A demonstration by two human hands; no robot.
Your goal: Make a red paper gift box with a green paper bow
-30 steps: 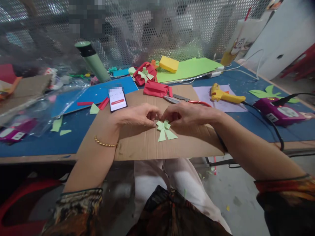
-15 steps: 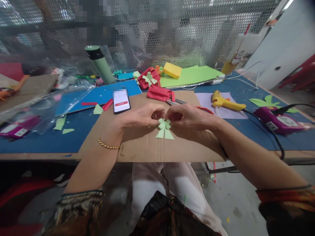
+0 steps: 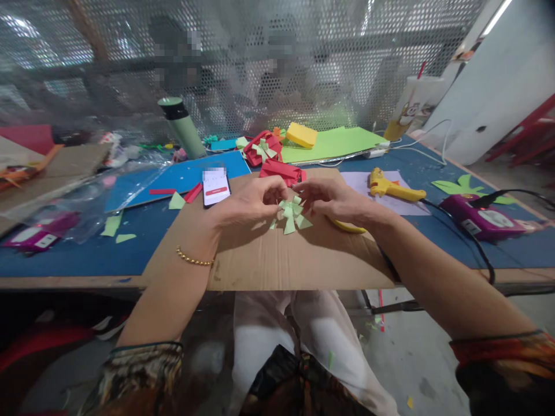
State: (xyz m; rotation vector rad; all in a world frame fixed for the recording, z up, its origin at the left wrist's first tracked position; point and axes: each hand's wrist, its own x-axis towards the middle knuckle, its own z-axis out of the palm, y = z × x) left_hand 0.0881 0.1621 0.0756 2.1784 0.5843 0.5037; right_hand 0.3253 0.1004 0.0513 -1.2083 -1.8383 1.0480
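Observation:
A pale green cut-paper bow (image 3: pixel 291 215), with several strips spreading outward, is over the cardboard sheet (image 3: pixel 269 266) in front of me. My left hand (image 3: pixel 263 199) pinches its upper left side between thumb and fingertips. Close by its right side is my right hand (image 3: pixel 332 201), fingers curved and apart, with nothing visible in them. Partly under the right hand, a curved yellow handle (image 3: pixel 350 227) shows on the cardboard; the rest is hidden. Just beyond the hands lies a folded red paper piece (image 3: pixel 281 171).
A phone (image 3: pixel 215 186) lies left of the hands, with green and red paper scraps around it. A yellow glue gun (image 3: pixel 394 188) rests on lilac paper at right, near a purple power strip (image 3: pixel 481 218). Behind stand a green bottle (image 3: pixel 187 132) and a drink cup (image 3: pixel 410 107).
The bow has turned, and its strips now spread in more directions. My right hand's fingers have opened away from it. The red-handled scissors no longer show; a yellow handle does.

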